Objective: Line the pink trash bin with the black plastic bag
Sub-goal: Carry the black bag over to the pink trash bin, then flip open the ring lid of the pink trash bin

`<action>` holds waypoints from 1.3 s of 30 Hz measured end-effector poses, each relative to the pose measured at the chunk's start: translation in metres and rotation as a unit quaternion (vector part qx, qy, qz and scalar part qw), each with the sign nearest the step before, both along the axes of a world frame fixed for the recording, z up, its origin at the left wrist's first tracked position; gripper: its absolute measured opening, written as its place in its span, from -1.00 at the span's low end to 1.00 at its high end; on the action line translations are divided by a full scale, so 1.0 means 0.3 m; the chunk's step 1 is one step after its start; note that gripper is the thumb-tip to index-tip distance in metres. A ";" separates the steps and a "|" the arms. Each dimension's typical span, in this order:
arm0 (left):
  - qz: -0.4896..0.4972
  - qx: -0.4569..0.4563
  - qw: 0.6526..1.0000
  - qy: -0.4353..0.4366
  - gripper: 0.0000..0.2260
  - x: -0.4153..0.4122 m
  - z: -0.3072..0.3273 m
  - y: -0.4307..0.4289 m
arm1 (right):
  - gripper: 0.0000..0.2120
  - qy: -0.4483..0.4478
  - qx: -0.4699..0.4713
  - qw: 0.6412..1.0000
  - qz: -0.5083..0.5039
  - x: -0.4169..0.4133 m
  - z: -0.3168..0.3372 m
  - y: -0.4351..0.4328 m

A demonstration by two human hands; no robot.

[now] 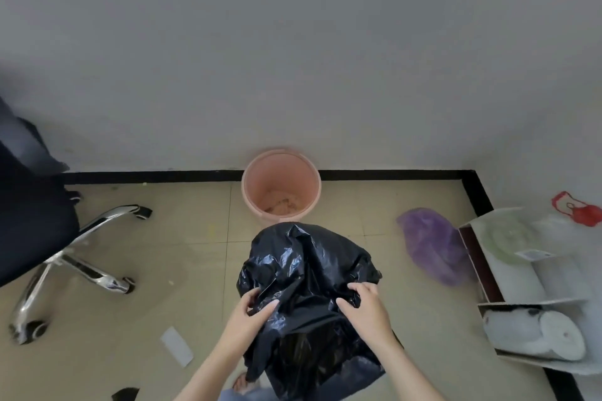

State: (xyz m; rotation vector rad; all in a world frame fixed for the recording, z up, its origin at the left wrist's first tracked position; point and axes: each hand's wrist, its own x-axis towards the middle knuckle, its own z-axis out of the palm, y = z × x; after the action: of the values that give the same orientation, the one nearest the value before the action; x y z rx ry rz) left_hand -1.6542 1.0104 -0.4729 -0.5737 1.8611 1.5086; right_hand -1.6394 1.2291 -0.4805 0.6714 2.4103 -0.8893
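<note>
Head camera, looking forward and down at a tiled floor (195,270) where it meets a pale wall.

A person stands over a black bag (306,273), holding it up in front of them with both hands. The left hand (252,308) pinches a fold of plastic on the bag's left side; the right hand (366,303) grips a bunch on its right. The hands sit apart with crumpled film between them, which looks like someone hunting for the bag's mouth to spread it open. The bag is puffed and loose, partly ballooned. Whether its mouth is open yet, I cannot tell.

The pink bin (281,187) stands upright on the floor against the wall's dark baseboard, beyond the bag and not touching it. It has no liner. Its bottom shows some brownish residue or scraps, too blurred to name.

Toward the floor's right corner lies a crumpled purple bag (433,244), its contents hidden. Just beside it, at the right edge, is an open white box (508,254) with a white roll (537,335) lying in its near section. An office chair (65,238) stands at the left edge, and a white slip (177,346) lies on the tiles near the left arm.
</note>
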 end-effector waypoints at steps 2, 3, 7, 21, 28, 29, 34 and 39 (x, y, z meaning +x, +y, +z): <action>-0.001 -0.014 1.000 -0.007 -0.48 -0.017 -0.151 0.011 | -0.58 -0.006 0.002 1.000 0.011 -0.038 -0.148 0.006; 0.002 -0.024 1.000 -0.016 -0.45 -0.021 -0.233 0.015 | -0.59 -0.016 0.003 1.000 0.017 -0.052 -0.225 0.007; 0.027 -0.041 0.999 -0.011 -0.37 -0.062 -0.564 0.042 | -0.61 -0.010 -0.002 0.999 0.037 -0.118 -0.549 0.012; 0.028 -0.116 0.993 0.023 -0.35 -0.118 -1.460 0.013 | -0.55 -0.010 0.023 0.998 0.060 -0.195 -1.360 -0.030; -0.035 -0.249 0.966 0.058 -0.60 -0.200 -1.355 -0.008 | -0.64 0.086 0.049 0.990 0.100 -0.325 -1.223 -0.010; -0.023 -0.231 0.969 0.080 -0.62 -0.235 -1.330 -0.006 | -0.65 0.126 0.051 0.985 0.107 -0.360 -1.194 -0.020; 0.080 -0.075 0.986 0.128 -0.68 -0.393 -1.177 0.000 | -0.62 0.231 0.076 0.952 0.184 -0.461 -1.087 -0.120; 0.118 -0.015 0.985 0.127 -0.68 -0.505 -1.107 -0.013 | -0.53 0.277 0.152 0.917 0.244 -0.632 -1.040 -0.211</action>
State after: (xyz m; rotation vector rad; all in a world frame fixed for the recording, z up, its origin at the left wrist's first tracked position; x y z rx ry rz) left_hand -1.8056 1.0065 -0.8050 -0.6614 2.0694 1.7795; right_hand -1.8290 1.1660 -0.7923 -0.1364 3.0549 -0.5378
